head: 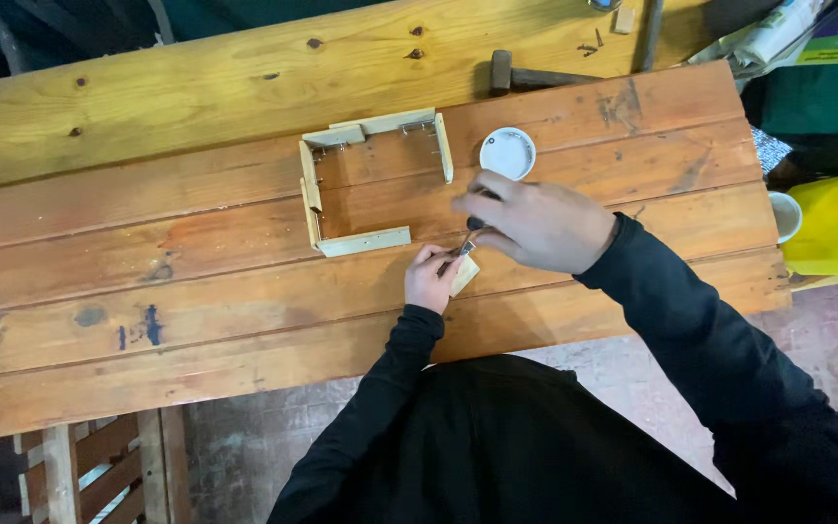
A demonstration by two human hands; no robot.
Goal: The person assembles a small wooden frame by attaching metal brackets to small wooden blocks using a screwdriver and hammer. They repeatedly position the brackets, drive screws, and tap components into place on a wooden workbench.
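Wood block [465, 275], small, pale: gripped by left hand [430, 278] on desk [196, 291]. Right hand [540, 223] fingers clasp brush [467, 241] touching it. Glue pot [507, 153], open frame [372, 180] nearby.

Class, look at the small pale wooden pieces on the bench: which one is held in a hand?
The small wood block under the left hand; the other strips form the open frame lying untouched on the bench.

Even, soft indoor light — sharp centre, edges dim, slightly bowed.
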